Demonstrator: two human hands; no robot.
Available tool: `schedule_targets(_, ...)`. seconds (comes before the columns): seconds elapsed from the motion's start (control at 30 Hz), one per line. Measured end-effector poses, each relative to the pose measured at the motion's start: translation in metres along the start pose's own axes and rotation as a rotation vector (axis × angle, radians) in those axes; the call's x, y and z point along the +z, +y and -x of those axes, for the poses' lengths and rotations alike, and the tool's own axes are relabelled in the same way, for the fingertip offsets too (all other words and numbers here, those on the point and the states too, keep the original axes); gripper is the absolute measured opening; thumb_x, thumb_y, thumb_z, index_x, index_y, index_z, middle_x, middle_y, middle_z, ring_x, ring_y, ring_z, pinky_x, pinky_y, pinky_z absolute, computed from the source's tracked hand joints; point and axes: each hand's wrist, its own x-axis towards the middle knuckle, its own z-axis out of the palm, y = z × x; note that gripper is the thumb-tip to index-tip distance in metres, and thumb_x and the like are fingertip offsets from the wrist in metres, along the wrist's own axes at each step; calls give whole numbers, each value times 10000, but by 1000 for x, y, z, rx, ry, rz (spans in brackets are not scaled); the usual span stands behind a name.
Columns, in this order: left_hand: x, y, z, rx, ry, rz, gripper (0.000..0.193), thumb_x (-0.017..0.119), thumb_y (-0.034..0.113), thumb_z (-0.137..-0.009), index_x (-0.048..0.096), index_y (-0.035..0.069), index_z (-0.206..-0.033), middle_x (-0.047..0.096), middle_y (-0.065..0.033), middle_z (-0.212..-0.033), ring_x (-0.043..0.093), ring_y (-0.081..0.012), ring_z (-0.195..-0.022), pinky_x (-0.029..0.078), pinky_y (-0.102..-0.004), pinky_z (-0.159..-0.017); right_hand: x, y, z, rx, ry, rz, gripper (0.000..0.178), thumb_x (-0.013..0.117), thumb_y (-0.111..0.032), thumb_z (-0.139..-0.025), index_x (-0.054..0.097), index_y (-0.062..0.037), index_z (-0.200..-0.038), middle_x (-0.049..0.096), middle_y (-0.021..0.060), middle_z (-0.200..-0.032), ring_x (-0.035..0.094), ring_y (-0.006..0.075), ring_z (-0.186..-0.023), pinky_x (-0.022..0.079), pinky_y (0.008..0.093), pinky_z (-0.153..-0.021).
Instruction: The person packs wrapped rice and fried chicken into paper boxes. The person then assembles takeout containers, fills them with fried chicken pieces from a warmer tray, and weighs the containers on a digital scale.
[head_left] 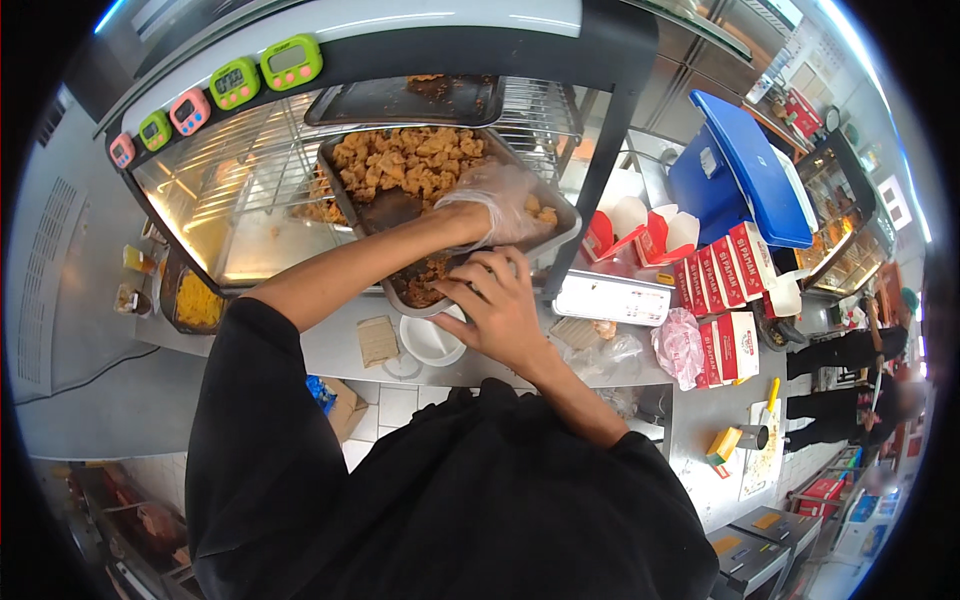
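A metal tray piled with golden fried chicken pieces sticks out of a glass warming cabinet. My left hand, in a clear plastic glove, reaches into the tray over the pieces near its right side; whether it holds a piece is hidden. My bare right hand grips the tray's near edge from below. A small white round container sits on the steel counter just left of that hand.
Coloured timers line the cabinet top. Red and white food boxes, a blue lidded bin, a pink bag and a yellow-filled pan crowd the counter. Other people stand at far right.
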Motion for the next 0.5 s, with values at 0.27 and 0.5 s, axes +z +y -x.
schedule_targets(0.27,22,3,-23,-27,48,29,530,613,470,-854,591,126,-1256,663,-176,-1121,645,-335,-1046,515,-434,-894,3,30,21,76,170,21,345,813,-327,-650,707,-146,-924,626,-1,-1064,541,254,-1112,332,542,-1036)
schedule_targets(0.5,1,14,-12,-87,-7,122,462,605,337,-856,562,138,-1270,666,-179,-1123,659,-370,-946,514,-435,-849,1,41,24,119,191,-4,320,816,-290,-658,710,-158,-930,627,-3,-1078,538,256,-1125,326,539,-1046)
